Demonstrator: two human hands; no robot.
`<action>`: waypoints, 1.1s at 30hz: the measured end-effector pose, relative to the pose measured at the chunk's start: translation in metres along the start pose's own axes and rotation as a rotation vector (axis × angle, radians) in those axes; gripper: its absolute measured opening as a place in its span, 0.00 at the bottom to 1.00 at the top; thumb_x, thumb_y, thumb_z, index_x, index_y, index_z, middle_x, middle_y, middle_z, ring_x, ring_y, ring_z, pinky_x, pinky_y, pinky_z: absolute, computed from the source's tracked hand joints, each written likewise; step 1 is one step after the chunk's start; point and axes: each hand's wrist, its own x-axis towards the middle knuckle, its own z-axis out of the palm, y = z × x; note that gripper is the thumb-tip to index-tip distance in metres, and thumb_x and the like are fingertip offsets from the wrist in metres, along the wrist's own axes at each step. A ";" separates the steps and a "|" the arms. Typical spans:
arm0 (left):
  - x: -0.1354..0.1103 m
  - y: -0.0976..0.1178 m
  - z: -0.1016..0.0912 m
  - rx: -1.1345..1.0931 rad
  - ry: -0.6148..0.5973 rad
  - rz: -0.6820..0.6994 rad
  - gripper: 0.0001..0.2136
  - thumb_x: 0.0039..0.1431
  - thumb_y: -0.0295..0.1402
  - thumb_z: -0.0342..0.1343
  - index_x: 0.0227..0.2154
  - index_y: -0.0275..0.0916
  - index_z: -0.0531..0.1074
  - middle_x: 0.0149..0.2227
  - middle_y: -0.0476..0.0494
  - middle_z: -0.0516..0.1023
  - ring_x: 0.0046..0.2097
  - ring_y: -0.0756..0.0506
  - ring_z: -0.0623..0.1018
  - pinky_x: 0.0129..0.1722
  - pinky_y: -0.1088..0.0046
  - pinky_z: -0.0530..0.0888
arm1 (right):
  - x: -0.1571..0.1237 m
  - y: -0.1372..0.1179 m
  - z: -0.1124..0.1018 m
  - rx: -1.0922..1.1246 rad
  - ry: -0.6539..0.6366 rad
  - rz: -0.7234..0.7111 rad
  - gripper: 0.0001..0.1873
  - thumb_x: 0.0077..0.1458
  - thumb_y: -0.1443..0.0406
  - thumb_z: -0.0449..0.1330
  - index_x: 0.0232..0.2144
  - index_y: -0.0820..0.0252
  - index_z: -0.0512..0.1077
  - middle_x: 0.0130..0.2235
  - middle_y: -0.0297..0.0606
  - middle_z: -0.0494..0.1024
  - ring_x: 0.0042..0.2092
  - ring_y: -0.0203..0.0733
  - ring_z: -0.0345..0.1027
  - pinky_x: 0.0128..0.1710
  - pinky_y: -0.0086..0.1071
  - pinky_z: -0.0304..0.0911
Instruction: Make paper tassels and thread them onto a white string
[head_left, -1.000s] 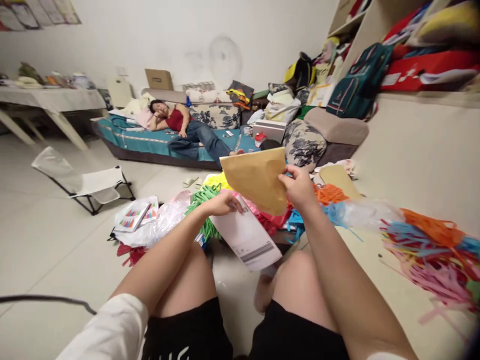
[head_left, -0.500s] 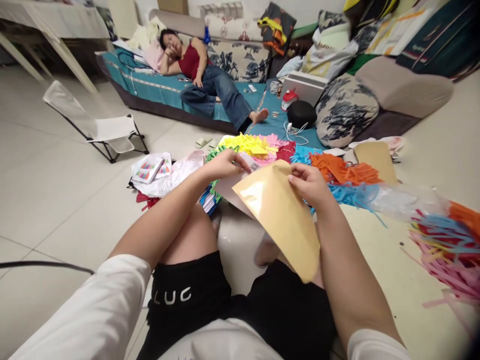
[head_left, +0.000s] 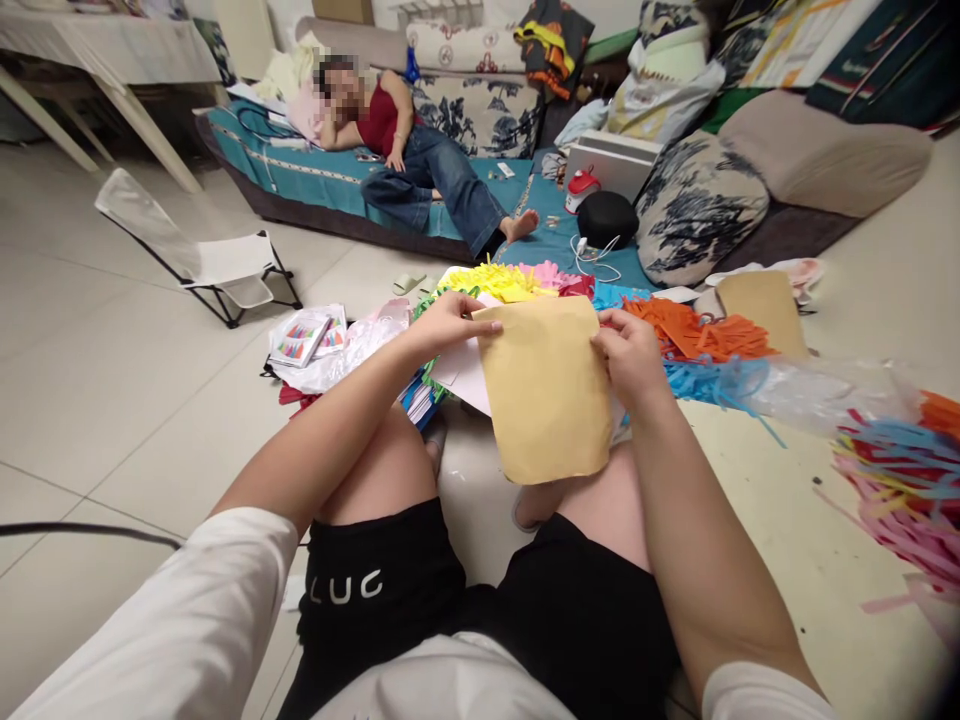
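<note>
A tan paper envelope [head_left: 551, 395] hangs between my two hands above my knees, its broad face towards me. My left hand [head_left: 454, 322] pinches its upper left corner, thumb on the near side. At the upper right edge my right hand [head_left: 626, 345] grips it with thumb and fingers. Behind the envelope shows a whitish sheet [head_left: 463, 375], partly hidden, close under my left hand. Yellow paper tassels [head_left: 499, 282] lie just beyond my hands, with orange tassels [head_left: 694, 328] and blue tassels [head_left: 712, 378] to the right.
A person [head_left: 442, 160] lies on the teal-covered sofa [head_left: 300, 190] ahead. A white folding chair [head_left: 225, 262] stands at left. Printed packets [head_left: 300, 340] lie on plastic at left. Another tan envelope [head_left: 765, 310] and mixed-colour tassels [head_left: 900, 500] are at right.
The tilted envelope has been turned upright and flat towards me. My left hand has moved onto its upper left corner; my right hand keeps its hold on the right side.
</note>
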 end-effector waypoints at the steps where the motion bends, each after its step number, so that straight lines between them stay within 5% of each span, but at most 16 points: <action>1: 0.000 0.001 0.000 0.016 -0.024 -0.016 0.21 0.62 0.51 0.72 0.29 0.38 0.78 0.26 0.50 0.66 0.30 0.50 0.62 0.32 0.69 0.59 | -0.001 -0.001 0.000 0.038 -0.023 0.027 0.20 0.41 0.55 0.69 0.39 0.49 0.76 0.27 0.32 0.76 0.28 0.46 0.69 0.29 0.37 0.61; 6: 0.001 0.003 0.004 0.004 -0.226 -0.017 0.23 0.60 0.52 0.73 0.24 0.38 0.76 0.25 0.51 0.63 0.29 0.52 0.60 0.31 0.69 0.53 | -0.004 -0.001 0.002 0.116 -0.139 0.013 0.43 0.40 0.48 0.82 0.59 0.49 0.78 0.40 0.39 0.89 0.40 0.56 0.85 0.40 0.46 0.78; 10: 0.001 0.002 0.008 -0.102 -0.261 -0.065 0.21 0.55 0.50 0.77 0.29 0.36 0.80 0.28 0.48 0.72 0.30 0.51 0.66 0.33 0.70 0.58 | 0.000 0.007 -0.002 0.053 -0.082 0.004 0.31 0.41 0.45 0.84 0.42 0.52 0.82 0.37 0.41 0.87 0.36 0.54 0.83 0.36 0.46 0.78; 14: 0.001 0.002 0.011 -0.131 -0.165 -0.136 0.21 0.54 0.48 0.78 0.27 0.39 0.75 0.26 0.51 0.68 0.29 0.51 0.64 0.33 0.69 0.57 | 0.006 0.015 -0.008 -0.057 0.032 -0.086 0.26 0.48 0.44 0.81 0.37 0.52 0.81 0.32 0.38 0.83 0.31 0.48 0.76 0.31 0.41 0.72; 17: -0.001 0.004 0.010 -0.110 -0.097 -0.151 0.23 0.58 0.48 0.76 0.25 0.41 0.70 0.24 0.54 0.63 0.28 0.52 0.60 0.33 0.68 0.55 | 0.009 0.017 -0.017 -0.169 -0.072 -0.072 0.22 0.53 0.45 0.78 0.33 0.54 0.81 0.31 0.37 0.82 0.30 0.45 0.73 0.30 0.37 0.67; 19: -0.001 0.005 0.009 -0.057 -0.111 -0.136 0.21 0.61 0.47 0.74 0.26 0.40 0.72 0.25 0.53 0.64 0.29 0.51 0.62 0.33 0.68 0.56 | 0.009 0.017 -0.023 -0.315 -0.154 -0.062 0.19 0.57 0.47 0.76 0.31 0.55 0.82 0.31 0.39 0.82 0.32 0.47 0.74 0.33 0.39 0.69; 21: -0.001 0.007 0.009 0.021 -0.138 -0.100 0.18 0.63 0.45 0.71 0.27 0.39 0.75 0.26 0.52 0.66 0.30 0.51 0.63 0.34 0.67 0.58 | 0.007 0.013 -0.024 -0.469 -0.097 -0.177 0.14 0.60 0.52 0.75 0.34 0.55 0.86 0.36 0.43 0.85 0.40 0.53 0.79 0.44 0.46 0.76; 25: -0.001 0.010 0.015 0.151 -0.129 0.019 0.16 0.64 0.43 0.69 0.27 0.37 0.78 0.24 0.53 0.65 0.30 0.50 0.63 0.36 0.68 0.61 | -0.008 -0.003 -0.002 -0.540 0.039 -0.554 0.10 0.68 0.58 0.69 0.46 0.54 0.88 0.52 0.49 0.89 0.58 0.61 0.82 0.65 0.55 0.72; 29: -0.002 0.013 0.024 0.193 -0.077 0.150 0.16 0.64 0.42 0.70 0.26 0.37 0.78 0.23 0.54 0.65 0.32 0.49 0.65 0.40 0.69 0.66 | -0.028 -0.012 0.032 -0.567 -0.078 -0.614 0.09 0.72 0.59 0.67 0.48 0.54 0.87 0.50 0.47 0.90 0.55 0.61 0.83 0.60 0.55 0.70; 33: -0.004 0.014 0.030 0.192 -0.065 0.225 0.15 0.66 0.43 0.68 0.29 0.36 0.81 0.25 0.51 0.71 0.34 0.48 0.68 0.43 0.69 0.68 | -0.036 -0.010 0.048 -0.555 -0.040 -0.643 0.07 0.72 0.63 0.66 0.47 0.54 0.85 0.49 0.47 0.88 0.53 0.60 0.81 0.56 0.52 0.68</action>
